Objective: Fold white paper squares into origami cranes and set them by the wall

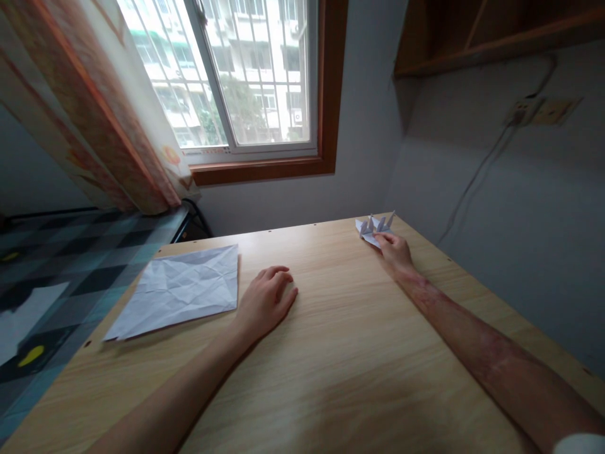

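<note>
At the far right corner of the wooden table (326,353), my right hand (396,251) is stretched out. Its thumb and fingertips pinch the edge of a white folded paper crane (384,242). Other small paper cranes (363,226) with upright points stand close against it; they overlap, so I cannot tell where each one ends. My left hand (267,297) rests on the tabletop with its fingers loosely bent and the thumb apart, holding nothing. Just left of it lies a stack of white, creased paper sheets (189,284), not touched by the hand.
A checked bed cover (94,252) lies left of the table, with a white paper (28,312) on it. Behind are a barred window (255,75) and a patterned curtain (99,107). A cable (477,176) runs down the right wall, below a wooden shelf (496,47).
</note>
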Action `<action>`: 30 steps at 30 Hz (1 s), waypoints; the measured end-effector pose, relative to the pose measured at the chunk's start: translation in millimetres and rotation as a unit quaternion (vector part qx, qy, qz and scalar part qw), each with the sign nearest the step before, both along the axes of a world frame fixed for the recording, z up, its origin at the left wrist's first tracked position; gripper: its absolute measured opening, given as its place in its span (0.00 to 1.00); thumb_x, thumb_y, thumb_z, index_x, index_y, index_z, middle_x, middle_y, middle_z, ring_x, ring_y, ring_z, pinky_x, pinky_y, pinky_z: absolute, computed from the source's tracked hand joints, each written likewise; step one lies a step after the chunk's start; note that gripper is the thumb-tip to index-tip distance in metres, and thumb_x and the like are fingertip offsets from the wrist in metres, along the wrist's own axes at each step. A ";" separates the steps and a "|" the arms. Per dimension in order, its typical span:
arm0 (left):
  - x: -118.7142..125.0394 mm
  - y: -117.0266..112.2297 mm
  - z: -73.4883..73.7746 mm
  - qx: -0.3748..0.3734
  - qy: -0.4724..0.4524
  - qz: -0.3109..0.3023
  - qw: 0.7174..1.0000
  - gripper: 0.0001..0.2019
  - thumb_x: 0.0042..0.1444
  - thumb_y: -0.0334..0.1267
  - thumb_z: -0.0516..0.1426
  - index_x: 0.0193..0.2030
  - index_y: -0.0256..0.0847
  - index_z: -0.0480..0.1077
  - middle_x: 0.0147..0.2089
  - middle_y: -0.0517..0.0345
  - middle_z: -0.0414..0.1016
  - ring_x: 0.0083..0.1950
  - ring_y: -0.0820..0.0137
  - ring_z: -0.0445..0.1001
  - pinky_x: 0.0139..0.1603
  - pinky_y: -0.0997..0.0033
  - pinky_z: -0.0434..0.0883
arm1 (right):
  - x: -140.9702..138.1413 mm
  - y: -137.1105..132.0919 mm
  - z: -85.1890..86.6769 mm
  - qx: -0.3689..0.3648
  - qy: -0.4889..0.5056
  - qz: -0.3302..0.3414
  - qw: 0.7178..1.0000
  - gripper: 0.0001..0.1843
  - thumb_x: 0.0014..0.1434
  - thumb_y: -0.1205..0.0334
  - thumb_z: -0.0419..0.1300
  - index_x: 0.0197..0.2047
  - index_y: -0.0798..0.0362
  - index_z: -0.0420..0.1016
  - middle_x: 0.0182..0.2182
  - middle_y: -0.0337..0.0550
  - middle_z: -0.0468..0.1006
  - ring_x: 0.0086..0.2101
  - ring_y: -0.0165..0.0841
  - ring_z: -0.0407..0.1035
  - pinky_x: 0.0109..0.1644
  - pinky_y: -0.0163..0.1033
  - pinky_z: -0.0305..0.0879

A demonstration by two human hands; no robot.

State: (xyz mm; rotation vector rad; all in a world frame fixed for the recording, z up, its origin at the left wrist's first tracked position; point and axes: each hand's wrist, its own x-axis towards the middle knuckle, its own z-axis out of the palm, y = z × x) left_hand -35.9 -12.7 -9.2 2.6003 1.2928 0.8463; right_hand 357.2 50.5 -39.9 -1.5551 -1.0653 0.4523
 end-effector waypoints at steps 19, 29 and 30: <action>2.1 -1.3 1.2 -0.006 0.016 0.001 1.000 0.09 0.72 0.45 0.58 0.51 0.46 0.75 0.60 0.48 0.81 0.59 0.52 0.80 0.65 0.46 0.76 | -48.3 -30.6 17.4 0.123 -0.226 0.189 0.948 0.12 0.71 0.54 0.59 0.37 0.49 0.78 0.33 0.43 0.81 0.36 0.39 0.74 0.46 0.44 0.70; 4.3 -5.0 15.8 -0.034 0.055 -0.023 0.998 0.09 0.70 0.46 0.58 0.50 0.47 0.76 0.57 0.47 0.82 0.57 0.51 0.81 0.62 0.47 0.77 | -68.1 -44.5 12.1 0.079 -0.367 0.415 0.828 0.27 0.73 0.53 0.64 0.72 0.46 0.76 0.73 0.53 0.73 0.70 0.50 0.69 0.76 0.59 0.64; 2.2 -3.6 20.7 -0.043 0.065 -0.026 0.997 0.09 0.68 0.46 0.59 0.49 0.47 0.76 0.56 0.47 0.83 0.57 0.51 0.81 0.62 0.48 0.77 | -67.5 -44.2 12.0 0.080 -0.365 0.417 0.829 0.27 0.73 0.53 0.64 0.72 0.46 0.76 0.73 0.53 0.73 0.70 0.50 0.69 0.76 0.59 0.64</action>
